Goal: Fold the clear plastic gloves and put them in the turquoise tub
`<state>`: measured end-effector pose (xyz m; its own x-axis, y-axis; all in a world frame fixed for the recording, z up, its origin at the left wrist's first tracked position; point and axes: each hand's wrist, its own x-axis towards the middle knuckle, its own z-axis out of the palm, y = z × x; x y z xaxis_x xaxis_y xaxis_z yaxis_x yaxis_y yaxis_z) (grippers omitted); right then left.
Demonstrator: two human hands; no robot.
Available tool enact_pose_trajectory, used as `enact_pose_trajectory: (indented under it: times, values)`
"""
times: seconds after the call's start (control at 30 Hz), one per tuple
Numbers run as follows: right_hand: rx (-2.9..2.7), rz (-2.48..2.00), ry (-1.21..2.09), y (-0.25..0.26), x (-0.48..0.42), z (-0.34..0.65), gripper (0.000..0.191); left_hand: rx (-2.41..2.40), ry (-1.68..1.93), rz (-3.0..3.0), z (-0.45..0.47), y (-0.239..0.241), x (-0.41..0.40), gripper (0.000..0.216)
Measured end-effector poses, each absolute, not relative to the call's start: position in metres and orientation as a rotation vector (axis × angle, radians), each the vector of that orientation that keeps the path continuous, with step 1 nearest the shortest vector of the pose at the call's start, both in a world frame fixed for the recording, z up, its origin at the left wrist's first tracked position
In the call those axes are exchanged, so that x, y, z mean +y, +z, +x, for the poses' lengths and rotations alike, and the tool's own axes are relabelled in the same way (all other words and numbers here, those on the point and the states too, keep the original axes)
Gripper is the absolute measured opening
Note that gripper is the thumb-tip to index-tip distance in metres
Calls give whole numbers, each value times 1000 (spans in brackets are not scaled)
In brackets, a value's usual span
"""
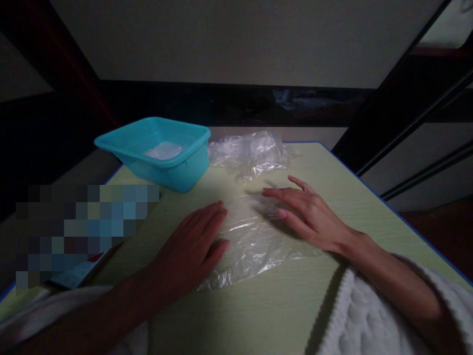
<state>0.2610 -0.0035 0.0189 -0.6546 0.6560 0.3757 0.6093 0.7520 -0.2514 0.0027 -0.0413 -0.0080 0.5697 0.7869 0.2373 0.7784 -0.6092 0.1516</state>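
Two bare hands are held over a pale table (229, 325) edged in blue, with flat clear plastic film (251, 246) spread between and beneath them. The left hand (192, 231) is laid palm down at the film's left edge, its fingers set close together and straight, its thumb parted from them. The right hand (312, 217) is held over the film's right part with its fingers spread wide, and a shadow is cast below it; whether the film is touched by its fingertips cannot be told. Neither hand is closed around anything. The film is creased, with bright folds along its near edge, and whether anything is enclosed in it cannot be told.

At the far left of the table a turquoise basin (192, 167) is stood upright, its top uncovered. A white item (164, 150) is contained in it, low down on the floor of the basin; what it is made of cannot be told. Just beside the basin, on its right, crumpled clear plastic (258, 150) is heaped near the table's far edge. At the left, a flat object (74, 273) is mostly obscured by coarse squares. Both forearms are partly covered by white sleeves (369, 315)
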Motion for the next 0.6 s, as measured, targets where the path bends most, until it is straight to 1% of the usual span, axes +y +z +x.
enact_pose_trajectory:
  times: [0.1, 0.17, 0.4, 0.6]
  values:
    - [-2736, -936, 167, 14, -11, 252, 70, 1342, 481, 2777, 3, -7, -42, 43]
    - [-2819, -941, 209, 9, -14, 248, 82, 1296, 493, 2795, 4, -6, -44, 44]
    - [-2947, -1020, 328, 3, -14, 244, 90, 1158, 431, 2838, 6, -4, -46, 43]
    - [-2884, -999, 299, 6, -14, 247, 87, 1130, 438, 2865, 4, -6, -47, 41]
